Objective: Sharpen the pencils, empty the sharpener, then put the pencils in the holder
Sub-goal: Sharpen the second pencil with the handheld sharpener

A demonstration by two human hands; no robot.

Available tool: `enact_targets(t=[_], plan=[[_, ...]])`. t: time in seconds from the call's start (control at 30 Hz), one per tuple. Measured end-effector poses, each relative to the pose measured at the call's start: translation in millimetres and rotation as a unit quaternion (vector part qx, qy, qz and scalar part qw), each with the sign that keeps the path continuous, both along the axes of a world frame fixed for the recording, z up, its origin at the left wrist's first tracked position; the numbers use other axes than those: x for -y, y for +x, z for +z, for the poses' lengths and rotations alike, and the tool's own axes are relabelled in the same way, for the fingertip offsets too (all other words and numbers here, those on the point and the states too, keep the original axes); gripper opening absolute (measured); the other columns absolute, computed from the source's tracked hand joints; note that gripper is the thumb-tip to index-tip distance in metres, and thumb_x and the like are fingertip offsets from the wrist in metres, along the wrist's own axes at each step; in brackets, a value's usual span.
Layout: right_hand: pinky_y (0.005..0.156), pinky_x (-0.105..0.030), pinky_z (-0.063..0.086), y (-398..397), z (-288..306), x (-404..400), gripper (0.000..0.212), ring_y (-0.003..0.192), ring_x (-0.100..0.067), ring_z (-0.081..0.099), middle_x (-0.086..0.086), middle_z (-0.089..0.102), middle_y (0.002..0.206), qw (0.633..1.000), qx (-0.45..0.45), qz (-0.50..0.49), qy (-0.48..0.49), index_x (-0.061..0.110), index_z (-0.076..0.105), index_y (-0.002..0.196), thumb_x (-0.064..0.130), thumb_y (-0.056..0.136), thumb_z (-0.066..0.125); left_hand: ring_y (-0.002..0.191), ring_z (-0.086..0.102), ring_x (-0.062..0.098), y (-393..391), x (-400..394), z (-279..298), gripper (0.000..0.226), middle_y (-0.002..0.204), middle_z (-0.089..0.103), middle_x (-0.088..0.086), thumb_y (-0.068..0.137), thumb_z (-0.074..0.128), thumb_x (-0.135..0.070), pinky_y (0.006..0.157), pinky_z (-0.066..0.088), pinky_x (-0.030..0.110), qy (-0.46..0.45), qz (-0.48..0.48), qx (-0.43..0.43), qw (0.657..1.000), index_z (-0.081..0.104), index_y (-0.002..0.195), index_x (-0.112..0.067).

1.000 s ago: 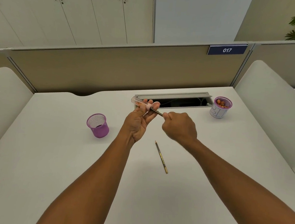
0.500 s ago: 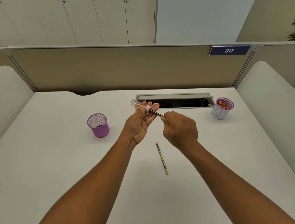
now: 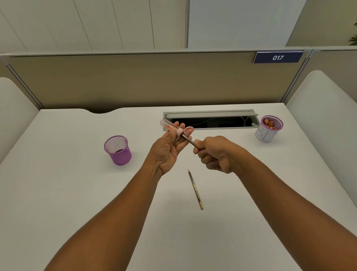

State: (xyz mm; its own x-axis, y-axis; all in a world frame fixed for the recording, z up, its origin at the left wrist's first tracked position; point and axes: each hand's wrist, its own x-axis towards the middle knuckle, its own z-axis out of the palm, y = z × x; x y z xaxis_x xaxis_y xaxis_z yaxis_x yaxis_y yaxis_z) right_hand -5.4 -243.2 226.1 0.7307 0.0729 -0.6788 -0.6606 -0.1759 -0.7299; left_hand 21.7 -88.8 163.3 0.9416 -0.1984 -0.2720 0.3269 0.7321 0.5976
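Mesh holder [image 3: 118, 150]; clear, seemingly plastic sharpener [image 3: 170, 125].

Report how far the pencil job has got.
Done: one pencil lies on the desk, tip pointed. In hand: the left hand holds the sharpener, the right hand works a second pencil in it. Left: emptying it, and filling the empty purple mesh holder.
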Motion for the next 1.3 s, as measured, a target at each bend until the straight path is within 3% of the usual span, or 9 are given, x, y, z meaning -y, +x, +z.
enact_targets(t=[0.1, 0.2, 0.4, 0.6, 0.77, 0.93, 1.03, 1.17, 1.3], plan=[[0.048, -0.025, 0.034, -6.5, -13.9, -7.9, 0.027, 0.056, -0.013, 0.044, -0.001, 0.058, 0.072, 0.951, 0.211, 0.063, -0.215, 0.012, 0.058, 0.09, 0.034, 0.098, 0.045, 0.104, 0.071, 0.033, 2.4, -1.7, -0.7, 0.027, 0.123, 0.066, 0.015, 0.105, 0.045, -0.013, 0.09, 0.058, 0.044, 0.005, 0.001, -0.004, 1.0, 0.051, 0.129, -0.004], [0.053, -0.027, 0.032, -12.5, -30.6, -10.0, 0.022, 0.064, -0.017, 0.05, -0.001, 0.059, 0.08, 0.794, 0.405, 0.106, -0.44, 0.015, 0.057, 0.088, 0.03, 0.098, 0.043, 0.11, 0.068, 0.036, 3.6, -2.4, 0.5, 0.027, 0.121, 0.069, 0.017, 0.104, 0.048, -0.016, 0.093, 0.057, 0.047, 0.01, -0.002, -0.012, 1.0, 0.051, 0.128, -0.004], [0.054, -0.024, 0.031, -15.3, -38.1, -10.9, 0.02, 0.061, -0.014, 0.043, -0.003, 0.064, 0.085, 0.684, 0.469, 0.108, -0.549, 0.014, 0.064, 0.098, 0.02, 0.095, 0.045, 0.096, 0.074, 0.03, 8.2, 1.0, 2.2, 0.026, 0.103, 0.076, 0.014, 0.1, 0.054, -0.025, 0.076, 0.063, 0.04, 0.044, 0.004, -0.025, 0.999, 0.056, 0.117, -0.006], [0.046, -0.023, 0.023, -10.8, -23.3, -16.4, 0.022, 0.054, -0.013, 0.042, 0.006, 0.045, 0.062, 0.755, 0.359, 0.104, -0.539, 0.019, 0.055, 0.083, 0.031, 0.095, 0.043, 0.098, 0.074, 0.03, 8.1, 2.5, -1.2, 0.026, 0.106, 0.074, 0.02, 0.102, 0.049, -0.022, 0.09, 0.057, 0.041, 0.026, -0.01, -0.017, 0.999, 0.055, 0.121, -0.005], [0.041, -0.023, 0.026, 5.4, 6.6, -10.0, 0.031, 0.048, -0.011, 0.035, 0.0, 0.048, 0.061, 0.981, 0.075, 0.013, -0.179, 0.009, 0.061, 0.076, 0.027, 0.096, 0.045, 0.105, 0.071, 0.031, 3.9, -0.4, -6.5, 0.028, 0.112, 0.073, 0.017, 0.102, 0.048, -0.023, 0.091, 0.058, 0.038, 0.031, -0.022, 0.011, 0.999, 0.057, 0.122, -0.006], [0.043, -0.021, 0.029, 4.6, 8.4, -4.5, 0.035, 0.051, -0.011, 0.036, -0.005, 0.053, 0.068, 0.985, 0.068, 0.041, -0.156, 0.005, 0.065, 0.089, 0.029, 0.1, 0.043, 0.099, 0.073, 0.031, 5.4, 3.5, -6.1, 0.027, 0.108, 0.074, 0.018, 0.102, 0.046, -0.022, 0.087, 0.059, 0.038, 0.022, -0.012, 0.0, 1.0, 0.056, 0.122, -0.006], [0.054, -0.026, 0.037, -0.7, -4.3, -8.1, 0.03, 0.068, -0.015, 0.05, -0.007, 0.06, 0.084, 0.933, 0.227, 0.079, -0.268, 0.008, 0.062, 0.094, 0.036, 0.095, 0.052, 0.099, 0.073, 0.032, 7.3, 2.6, -3.6, 0.025, 0.107, 0.074, 0.02, 0.103, 0.046, -0.021, 0.084, 0.061, 0.038, 0.025, -0.008, -0.004, 1.0, 0.056, 0.121, -0.006], [0.052, -0.025, 0.025, -10.4, -25.3, -5.2, 0.016, 0.059, -0.016, 0.043, -0.001, 0.052, 0.083, 0.746, 0.46, 0.116, -0.467, 0.013, 0.058, 0.089, 0.027, 0.095, 0.053, 0.108, 0.069, 0.035, 8.7, 4.9, -1.5, 0.024, 0.117, 0.07, 0.023, 0.102, 0.05, -0.019, 0.088, 0.059, 0.04, 0.034, -0.004, -0.012, 0.999, 0.055, 0.122, -0.006], [0.05, -0.025, 0.024, -14.7, -36.2, -1.6, 0.014, 0.05, -0.018, 0.039, -0.005, 0.062, 0.073, 0.647, 0.508, 0.143, -0.55, 0.01, 0.066, 0.091, 0.018, 0.093, 0.054, 0.103, 0.071, 0.035, 10.5, 5.3, -2.2, 0.023, 0.108, 0.075, 0.017, 0.099, 0.056, -0.021, 0.079, 0.062, 0.04, 0.06, -0.002, -0.018, 0.998, 0.06, 0.116, -0.006]])
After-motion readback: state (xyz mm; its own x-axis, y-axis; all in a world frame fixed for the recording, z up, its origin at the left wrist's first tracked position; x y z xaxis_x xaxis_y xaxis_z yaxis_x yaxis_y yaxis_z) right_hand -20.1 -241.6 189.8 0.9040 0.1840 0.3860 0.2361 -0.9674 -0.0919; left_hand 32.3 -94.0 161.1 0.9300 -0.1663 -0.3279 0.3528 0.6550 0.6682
